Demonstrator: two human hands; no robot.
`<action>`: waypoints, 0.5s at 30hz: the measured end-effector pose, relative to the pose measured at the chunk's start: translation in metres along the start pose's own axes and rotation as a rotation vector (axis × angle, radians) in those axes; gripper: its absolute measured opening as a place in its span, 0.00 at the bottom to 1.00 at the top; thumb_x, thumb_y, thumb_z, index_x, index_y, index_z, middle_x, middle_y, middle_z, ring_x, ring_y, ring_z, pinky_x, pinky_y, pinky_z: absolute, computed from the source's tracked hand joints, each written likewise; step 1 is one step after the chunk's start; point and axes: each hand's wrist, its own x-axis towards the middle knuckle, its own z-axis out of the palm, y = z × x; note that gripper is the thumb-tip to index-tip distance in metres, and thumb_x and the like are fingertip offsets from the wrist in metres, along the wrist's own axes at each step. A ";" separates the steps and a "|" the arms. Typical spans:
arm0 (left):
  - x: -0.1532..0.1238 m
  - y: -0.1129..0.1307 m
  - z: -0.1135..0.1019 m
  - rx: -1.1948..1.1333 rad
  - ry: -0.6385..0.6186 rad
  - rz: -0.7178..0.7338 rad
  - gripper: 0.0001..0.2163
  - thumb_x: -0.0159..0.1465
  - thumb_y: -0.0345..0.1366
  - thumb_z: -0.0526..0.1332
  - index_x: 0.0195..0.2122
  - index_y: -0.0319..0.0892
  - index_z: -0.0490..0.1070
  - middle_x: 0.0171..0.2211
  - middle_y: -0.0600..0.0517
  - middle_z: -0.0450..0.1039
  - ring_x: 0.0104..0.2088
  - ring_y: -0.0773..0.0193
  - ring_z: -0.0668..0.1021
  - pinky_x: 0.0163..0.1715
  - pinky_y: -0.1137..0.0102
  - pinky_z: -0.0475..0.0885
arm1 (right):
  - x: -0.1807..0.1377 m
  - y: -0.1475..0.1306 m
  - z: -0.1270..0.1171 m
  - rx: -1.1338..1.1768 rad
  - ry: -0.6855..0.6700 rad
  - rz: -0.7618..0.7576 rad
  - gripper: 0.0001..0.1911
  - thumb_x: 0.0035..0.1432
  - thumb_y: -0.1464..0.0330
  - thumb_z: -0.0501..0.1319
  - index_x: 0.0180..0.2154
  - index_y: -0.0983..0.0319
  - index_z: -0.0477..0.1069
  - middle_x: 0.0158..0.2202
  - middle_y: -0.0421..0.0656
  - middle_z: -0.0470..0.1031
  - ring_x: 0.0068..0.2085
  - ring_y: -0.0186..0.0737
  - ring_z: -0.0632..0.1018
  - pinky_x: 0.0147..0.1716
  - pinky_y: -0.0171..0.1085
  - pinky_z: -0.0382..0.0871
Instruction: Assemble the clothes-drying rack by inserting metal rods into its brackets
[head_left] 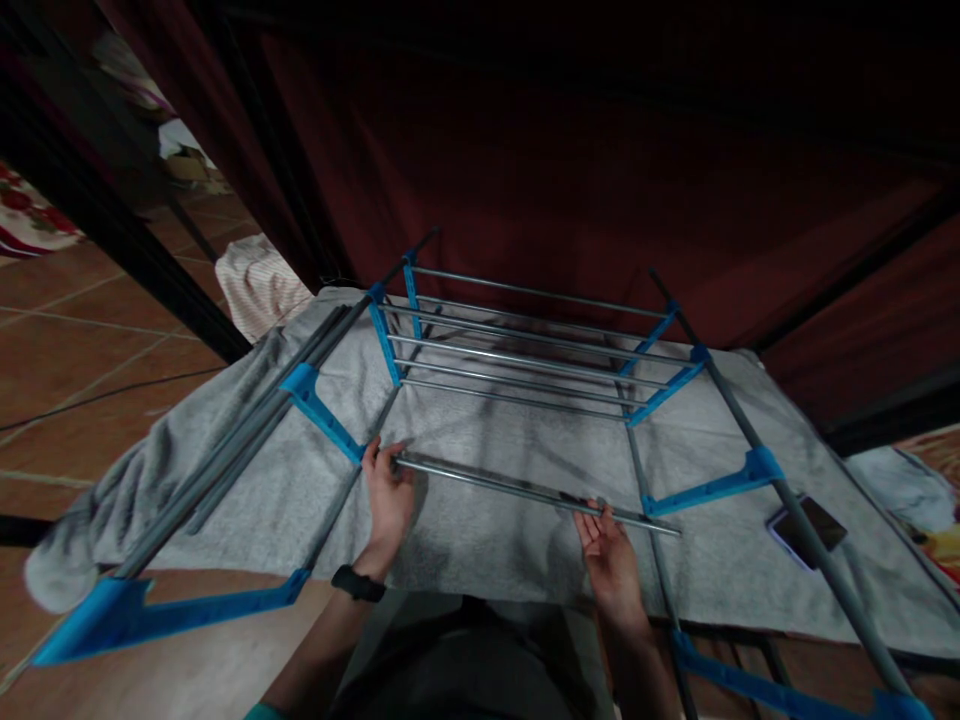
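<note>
A loose grey metal rod (487,481) lies crosswise between the two sides of a half-built rack with blue plastic brackets. My left hand (388,490) pinches its left end, close to the lower end of a left blue bracket (326,415). Near the other end, my right hand (606,550) holds the rod from below, with the fingers curled around it. The rod's right tip reaches past the right side pole, below the right blue bracket (705,493). Farther back, several crossbars (517,355) span between the rear brackets. A dark band is on my left wrist.
Several loose rods (247,440) rest along the left side on the grey blanket (480,570). A phone (806,530) lies by the right pole. Front blue brackets (187,615) stick out past the blanket's near edge. A dark red curtain (525,150) hangs behind.
</note>
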 end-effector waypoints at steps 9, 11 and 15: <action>0.006 0.003 -0.013 -0.620 0.145 -0.445 0.17 0.58 0.40 0.71 0.48 0.48 0.74 0.39 0.54 0.78 0.40 0.60 0.84 0.47 0.62 0.82 | 0.000 0.012 0.007 -0.003 0.003 -0.013 0.18 0.55 0.59 0.84 0.39 0.54 0.80 0.42 0.39 0.88 0.46 0.41 0.89 0.51 0.42 0.88; 0.009 0.005 -0.018 -0.725 0.186 -0.539 0.19 0.54 0.33 0.73 0.46 0.49 0.73 0.35 0.57 0.76 0.39 0.63 0.84 0.44 0.68 0.80 | -0.003 0.013 0.010 0.018 -0.001 -0.012 0.20 0.52 0.58 0.86 0.39 0.54 0.79 0.41 0.39 0.88 0.46 0.42 0.89 0.51 0.42 0.87; 0.013 0.007 -0.029 -0.815 0.183 -0.675 0.20 0.49 0.23 0.72 0.41 0.47 0.73 0.30 0.58 0.76 0.38 0.63 0.84 0.41 0.73 0.80 | -0.007 0.013 0.018 0.042 -0.007 -0.015 0.21 0.50 0.57 0.86 0.38 0.55 0.80 0.39 0.41 0.89 0.45 0.45 0.90 0.50 0.43 0.86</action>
